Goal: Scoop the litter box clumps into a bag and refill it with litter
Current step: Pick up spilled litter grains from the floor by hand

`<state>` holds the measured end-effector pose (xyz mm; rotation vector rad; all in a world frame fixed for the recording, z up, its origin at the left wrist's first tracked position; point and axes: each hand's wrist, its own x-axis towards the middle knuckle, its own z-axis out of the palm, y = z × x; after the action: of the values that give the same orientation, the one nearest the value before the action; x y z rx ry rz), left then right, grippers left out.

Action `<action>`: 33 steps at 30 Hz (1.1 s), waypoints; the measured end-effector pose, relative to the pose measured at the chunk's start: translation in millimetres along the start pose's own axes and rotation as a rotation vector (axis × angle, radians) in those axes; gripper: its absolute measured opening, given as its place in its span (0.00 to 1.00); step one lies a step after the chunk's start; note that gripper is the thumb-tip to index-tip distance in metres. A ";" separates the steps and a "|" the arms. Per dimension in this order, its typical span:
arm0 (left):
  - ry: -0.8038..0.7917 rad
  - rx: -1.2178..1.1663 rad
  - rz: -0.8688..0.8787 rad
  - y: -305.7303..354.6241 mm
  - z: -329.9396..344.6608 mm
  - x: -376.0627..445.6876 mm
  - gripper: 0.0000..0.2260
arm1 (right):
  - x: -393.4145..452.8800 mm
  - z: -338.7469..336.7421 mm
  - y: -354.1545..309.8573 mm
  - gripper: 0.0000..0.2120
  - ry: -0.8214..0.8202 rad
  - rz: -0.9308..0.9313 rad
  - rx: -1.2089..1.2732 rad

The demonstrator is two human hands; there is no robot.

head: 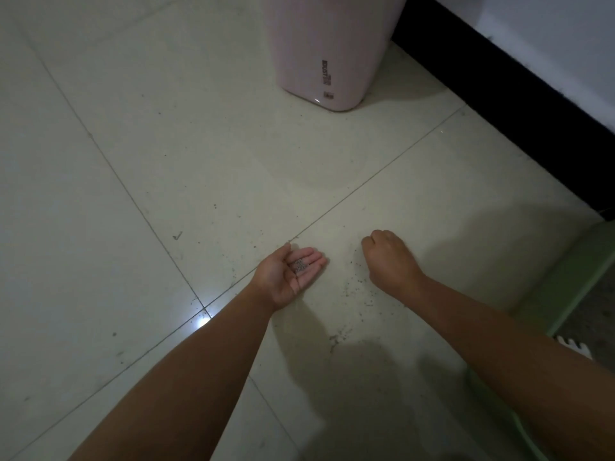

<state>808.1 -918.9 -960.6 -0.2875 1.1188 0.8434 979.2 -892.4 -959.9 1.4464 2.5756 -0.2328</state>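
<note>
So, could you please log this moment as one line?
left hand: palm up, cupping litter grains | right hand: fingers curled over floor

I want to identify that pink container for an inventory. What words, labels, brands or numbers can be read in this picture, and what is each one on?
Pink bin: one line of dark capital letters printed sideways down its front; it may read "DUSTBIN", but it is too blurred to be sure.
Small dark mark below that print: too small to read.
Nothing else in view carries any text.
</note>
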 end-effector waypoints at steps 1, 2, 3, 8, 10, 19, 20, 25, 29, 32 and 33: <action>0.004 -0.005 0.001 -0.1 0.8 -1.8 0.22 | 1.0 -1.4 -1.3 0.15 -0.003 0.046 -0.007; 0.009 -0.009 -0.001 -0.2 1.6 -3.2 0.22 | 1.2 -5.4 -3.5 0.15 -0.064 0.105 0.014; 0.015 -0.014 -0.001 -0.3 2.3 -4.0 0.23 | 1.9 -5.0 -2.7 0.13 -0.098 0.165 0.075; 0.027 -0.010 0.003 0.1 4.6 -5.4 0.23 | 7.9 -13.5 -1.0 0.08 -0.070 0.377 0.604; 0.034 -0.013 -0.004 0.7 5.5 -3.5 0.24 | 11.0 -22.5 -9.6 0.08 -0.076 0.344 0.863; 0.046 -0.019 -0.005 3.0 1.8 -1.7 0.22 | 2.2 -14.5 27.9 0.11 0.091 0.538 0.752; 0.053 -0.012 -0.005 3.1 1.7 -1.3 0.22 | -0.7 -10.5 31.7 0.12 0.066 0.512 0.673; 0.094 0.013 0.001 1.1 4.8 -0.4 0.22 | -12.8 -1.5 26.4 0.16 -0.105 0.345 0.456; 0.088 0.008 -0.009 2.0 5.4 0.2 0.22 | -10.3 0.8 11.0 0.19 -0.115 0.325 0.425; 0.073 -0.007 -0.010 1.9 4.6 2.0 0.22 | -4.8 2.2 -0.6 0.20 -0.124 0.346 0.429; 0.067 -0.010 -0.010 1.8 4.5 2.4 0.22 | -3.2 1.4 -4.7 0.20 -0.129 0.345 0.424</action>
<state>810.3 -913.9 -960.3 -0.3317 1.1749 0.8356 976.9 -897.8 -960.3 1.9104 2.2104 -0.8279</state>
